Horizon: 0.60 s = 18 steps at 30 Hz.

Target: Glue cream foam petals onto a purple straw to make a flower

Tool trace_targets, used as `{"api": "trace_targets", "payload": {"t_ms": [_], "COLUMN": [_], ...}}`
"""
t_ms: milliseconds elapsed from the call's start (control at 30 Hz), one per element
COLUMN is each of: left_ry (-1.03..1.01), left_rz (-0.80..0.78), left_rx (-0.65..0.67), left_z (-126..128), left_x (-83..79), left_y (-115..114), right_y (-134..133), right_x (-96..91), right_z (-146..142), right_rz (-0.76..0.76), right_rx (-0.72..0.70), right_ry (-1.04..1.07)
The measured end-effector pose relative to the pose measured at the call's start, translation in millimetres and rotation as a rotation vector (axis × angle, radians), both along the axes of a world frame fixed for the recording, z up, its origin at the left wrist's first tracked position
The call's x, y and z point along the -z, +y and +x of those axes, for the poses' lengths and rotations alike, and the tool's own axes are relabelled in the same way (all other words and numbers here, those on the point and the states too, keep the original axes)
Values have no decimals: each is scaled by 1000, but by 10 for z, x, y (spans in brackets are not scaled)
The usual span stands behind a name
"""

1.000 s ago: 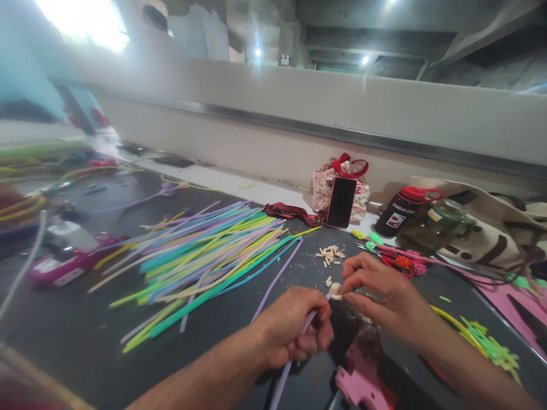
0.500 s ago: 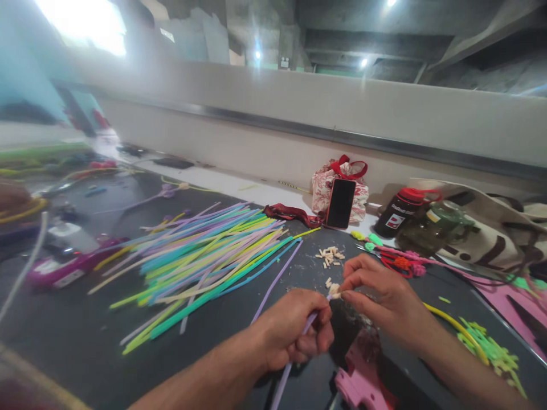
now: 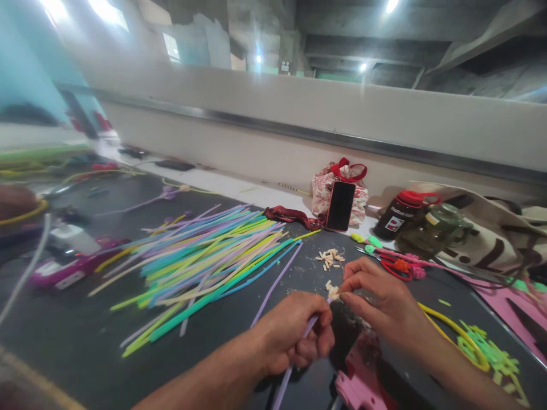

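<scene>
My left hand (image 3: 305, 330) is closed in a fist around a long lilac strip (image 3: 282, 388), whose lower end runs toward me. At the strip's upper tip sits a small cluster of cream pieces (image 3: 333, 292). My right hand (image 3: 378, 293) pinches at this cluster with thumb and forefinger. Just beyond lies a loose pile of short cream pieces (image 3: 329, 259). Below my hands is a pink tool that looks like a glue gun (image 3: 359, 384), partly hidden by shadow and the frame edge. Another lilac strip (image 3: 276, 282) lies behind my left hand.
Many coloured strips (image 3: 205, 256) spread across the dark table to the left. A phone (image 3: 341, 206) leans on a patterned bag (image 3: 320, 191). Red-handled scissors (image 3: 391, 267), a black bottle (image 3: 395, 219), a yellow strip (image 3: 465, 341) and green pieces (image 3: 487, 344) are at right.
The view has shifted very slightly. Both hands keep nearly the same pose at the tip of the lilac strip, and more of the yellow strip shows beside my right arm.
</scene>
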<state>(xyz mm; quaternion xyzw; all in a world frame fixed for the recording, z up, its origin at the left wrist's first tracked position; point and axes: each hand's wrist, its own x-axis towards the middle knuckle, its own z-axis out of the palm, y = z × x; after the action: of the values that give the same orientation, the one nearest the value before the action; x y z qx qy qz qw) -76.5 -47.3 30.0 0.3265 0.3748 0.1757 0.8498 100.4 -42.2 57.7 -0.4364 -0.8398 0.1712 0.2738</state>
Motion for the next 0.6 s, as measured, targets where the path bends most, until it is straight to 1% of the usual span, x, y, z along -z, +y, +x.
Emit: {"api": "trace_targets", "payload": {"t_ms": [267,433,600], "left_ry": [-41,-50,-95], "left_rz": [-9,-5,-1], "left_rx": [6,4,-7], "left_z": [-10,-13,-23], "left_x": [15,24,38], "left_y": [-5,-2,1], "right_y": [5,11,31], "right_x": [6,3,24], "right_z": [8,8,12], "right_rz": [-4,32,103], "right_rx": [-7,-16,-9], "right_ry": [-9,-12,-7]}}
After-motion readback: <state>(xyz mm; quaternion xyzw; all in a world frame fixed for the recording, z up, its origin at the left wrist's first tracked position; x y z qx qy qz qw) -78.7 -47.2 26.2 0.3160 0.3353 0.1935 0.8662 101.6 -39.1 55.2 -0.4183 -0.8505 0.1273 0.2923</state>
